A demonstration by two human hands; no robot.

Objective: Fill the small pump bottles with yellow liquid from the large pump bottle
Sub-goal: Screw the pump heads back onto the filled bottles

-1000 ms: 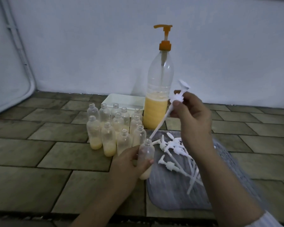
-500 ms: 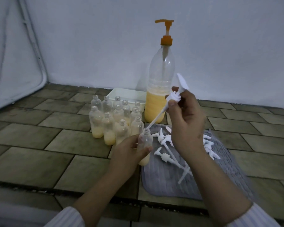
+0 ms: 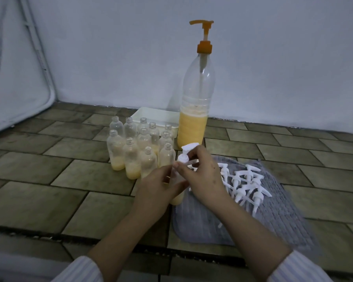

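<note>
a small clear plastic bottle [image 3: 176, 197] is gripped by the left hand [image 3: 157, 192]; a white plastic pump cap [image 3: 184, 157] is pinched by the right hand [image 3: 202, 176]. the cap should be seated squarely, then twisted snug.

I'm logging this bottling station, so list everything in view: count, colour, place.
Large bottle: one, clear with orange pump, partly full of yellow liquid, by the wall.
Small bottles: about eleven, clear, uncapped, some yellow liquid, grouped left of large bottle.
Held bottle: one, clear with yellow liquid, in left hand.
Pump: one, white, on held bottle's neck.
Loose pumps: a pile, white, on the cloth.
Cloth: one, grey, right.
Tray: one, white, behind small bottles.
Floor: brown tiles.
Left hand: holds bottle.
Right hand: fingers grip pump.
</note>
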